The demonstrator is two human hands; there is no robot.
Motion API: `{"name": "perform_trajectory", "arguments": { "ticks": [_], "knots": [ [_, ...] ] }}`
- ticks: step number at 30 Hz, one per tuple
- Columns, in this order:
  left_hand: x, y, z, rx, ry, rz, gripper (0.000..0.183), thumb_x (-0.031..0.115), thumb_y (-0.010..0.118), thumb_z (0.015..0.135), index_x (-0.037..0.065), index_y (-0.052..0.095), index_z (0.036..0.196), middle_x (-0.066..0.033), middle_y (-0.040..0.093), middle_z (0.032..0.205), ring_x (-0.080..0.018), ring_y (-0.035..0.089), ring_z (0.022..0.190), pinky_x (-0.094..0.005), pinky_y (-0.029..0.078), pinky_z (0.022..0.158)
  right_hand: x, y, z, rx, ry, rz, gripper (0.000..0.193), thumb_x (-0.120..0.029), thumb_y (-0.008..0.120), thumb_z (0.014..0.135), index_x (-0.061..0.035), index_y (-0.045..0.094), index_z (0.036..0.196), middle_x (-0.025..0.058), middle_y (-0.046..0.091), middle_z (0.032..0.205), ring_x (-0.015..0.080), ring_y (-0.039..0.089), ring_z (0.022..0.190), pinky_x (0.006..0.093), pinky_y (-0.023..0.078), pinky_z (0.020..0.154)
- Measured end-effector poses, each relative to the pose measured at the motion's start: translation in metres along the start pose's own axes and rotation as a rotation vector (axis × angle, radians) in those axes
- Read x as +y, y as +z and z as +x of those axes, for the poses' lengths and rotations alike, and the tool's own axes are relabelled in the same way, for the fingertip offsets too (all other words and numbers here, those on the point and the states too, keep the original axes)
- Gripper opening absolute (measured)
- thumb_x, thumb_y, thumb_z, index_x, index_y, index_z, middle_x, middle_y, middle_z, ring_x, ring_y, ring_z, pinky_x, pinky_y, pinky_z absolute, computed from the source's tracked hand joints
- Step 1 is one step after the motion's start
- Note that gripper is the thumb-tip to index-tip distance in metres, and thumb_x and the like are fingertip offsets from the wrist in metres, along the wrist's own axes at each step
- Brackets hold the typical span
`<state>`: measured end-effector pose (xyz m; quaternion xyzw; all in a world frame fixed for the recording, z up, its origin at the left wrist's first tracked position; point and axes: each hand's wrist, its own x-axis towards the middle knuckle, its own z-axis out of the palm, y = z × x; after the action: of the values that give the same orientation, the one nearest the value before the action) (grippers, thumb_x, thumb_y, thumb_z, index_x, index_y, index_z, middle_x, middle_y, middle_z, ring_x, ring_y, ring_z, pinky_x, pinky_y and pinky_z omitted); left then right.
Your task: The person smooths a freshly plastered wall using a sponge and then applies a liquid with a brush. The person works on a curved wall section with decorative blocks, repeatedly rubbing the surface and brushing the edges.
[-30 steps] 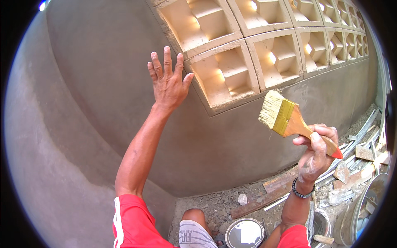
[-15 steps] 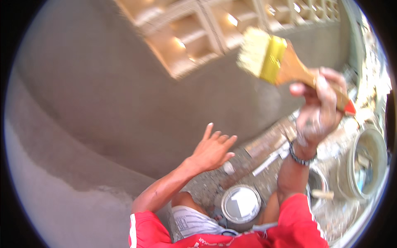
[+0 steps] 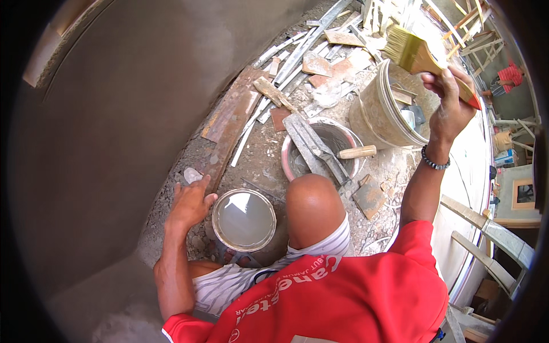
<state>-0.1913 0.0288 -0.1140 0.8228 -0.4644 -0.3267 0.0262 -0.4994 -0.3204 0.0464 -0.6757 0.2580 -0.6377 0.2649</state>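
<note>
My right hand (image 3: pixel 452 111) is closed round the wooden handle of a wide paintbrush (image 3: pixel 420 55). The brush is raised at the upper right, its pale bristles pointing up and left; the metal band is yellow and the handle's end red. My left hand (image 3: pixel 191 203) is low on the left with its fingers apart. Its fingertips come close to a whitish lump (image 3: pixel 193 175) on the ground; whether they touch it I cannot tell. Just right of that hand stands a round bucket (image 3: pixel 245 220) filled with greyish-white liquid, between my legs.
A bowl (image 3: pixel 286 154) of grey mix has a wooden-handled trowel (image 3: pixel 354 152) across it. Behind it stands a large bucket (image 3: pixel 369 111) with things inside. Wood strips and tile pieces (image 3: pixel 317 64) litter the ground along the grey wall (image 3: pixel 131 126). A person (image 3: pixel 509 77) is far right.
The view has swung right and downward, off the wall's openwork blocks. My left hand has lowered beside the liquid-filled bucket. My right hand still grips the paintbrush.
</note>
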Motion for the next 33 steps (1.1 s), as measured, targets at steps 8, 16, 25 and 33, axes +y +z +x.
{"name": "perform_trajectory", "arguments": {
  "ticks": [8, 16, 25, 33],
  "knots": [
    [-0.001, -0.008, 0.014, 0.031, 0.05, -0.011, 0.057, 0.031, 0.057, 0.097, 0.002, 0.044, 0.144, -0.0209, 0.054, 0.138, -0.0352, 0.048, 0.132, -0.0576, 0.021, 0.116, 0.09, -0.119, 0.017, 0.23, 0.263, -0.464, 0.018, -0.007, 0.063, 0.09, 0.0029, 0.062, 0.104, 0.0134, 0.069, 0.087, 0.0169, 0.071, 0.067, 0.0271, 0.057, 0.059],
    [0.011, -0.011, 0.02, 0.014, 0.061, -0.004, 0.056, 0.03, 0.059, 0.096, 0.003, 0.045, 0.144, -0.0223, 0.054, 0.139, -0.0372, 0.048, 0.132, -0.0559, 0.023, 0.115, 0.128, -0.145, 0.018, 0.155, -0.101, -1.287, 0.04, -0.014, 0.071, 0.088, 0.0015, 0.061, 0.123, 0.0137, 0.07, 0.095, 0.0208, 0.07, 0.085, 0.0308, 0.057, 0.071],
    [0.017, -0.008, 0.027, -0.015, 0.049, 0.015, 0.057, 0.031, 0.056, 0.097, 0.002, 0.043, 0.144, -0.0221, 0.053, 0.139, -0.0368, 0.047, 0.132, -0.0576, 0.024, 0.115, 0.1, -0.043, -0.138, -0.782, 0.331, -0.708, 0.029, -0.006, 0.066, 0.085, -0.006, 0.069, 0.114, 0.0172, 0.071, 0.099, 0.0324, 0.067, 0.091, 0.0413, 0.054, 0.075],
    [0.011, -0.002, 0.026, 0.001, 0.067, 0.015, 0.057, 0.031, 0.057, 0.097, 0.0, 0.044, 0.143, -0.0231, 0.055, 0.136, -0.0373, 0.051, 0.128, -0.0554, 0.027, 0.114, 0.143, -0.019, -0.177, -1.447, 0.116, -1.154, 0.023, -0.014, 0.06, 0.086, -0.0129, 0.073, 0.105, 0.0108, 0.071, 0.102, 0.0327, 0.06, 0.106, 0.0433, 0.048, 0.087]
  ]
}}
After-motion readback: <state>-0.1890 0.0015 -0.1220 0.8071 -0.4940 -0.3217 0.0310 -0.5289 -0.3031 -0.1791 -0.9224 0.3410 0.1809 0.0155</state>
